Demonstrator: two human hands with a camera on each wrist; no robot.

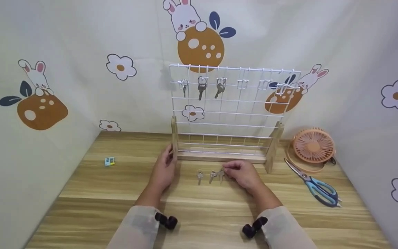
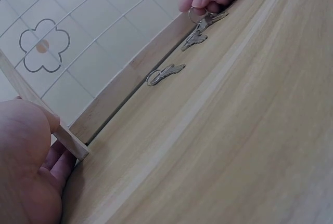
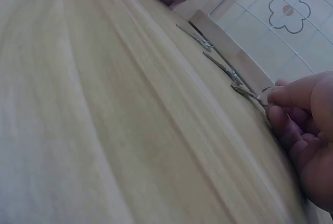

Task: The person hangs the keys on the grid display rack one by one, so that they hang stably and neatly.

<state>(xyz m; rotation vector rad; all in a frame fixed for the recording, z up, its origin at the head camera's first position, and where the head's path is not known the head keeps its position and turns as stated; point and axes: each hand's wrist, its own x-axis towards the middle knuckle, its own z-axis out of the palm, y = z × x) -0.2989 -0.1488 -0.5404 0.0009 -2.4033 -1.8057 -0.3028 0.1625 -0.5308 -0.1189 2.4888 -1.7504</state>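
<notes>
Three small sets of keys on rings lie in a row on the table in front of a white wire rack with a wooden base bar. My right hand pinches the ring of the rightmost keys. Just left of these are the middle keys, and farther left the third set. My left hand holds the lower end of the rack's left wooden leg, thumb on one side and fingers on the other. Higher up, keys hang from three hooks at the rack's left; hooks farther right carry none.
At the right stands an orange fan, with blue-handled scissors lying in front of it. A small blue-and-white item lies at the left on the wood-grain table. Patterned cloth surrounds the back and sides.
</notes>
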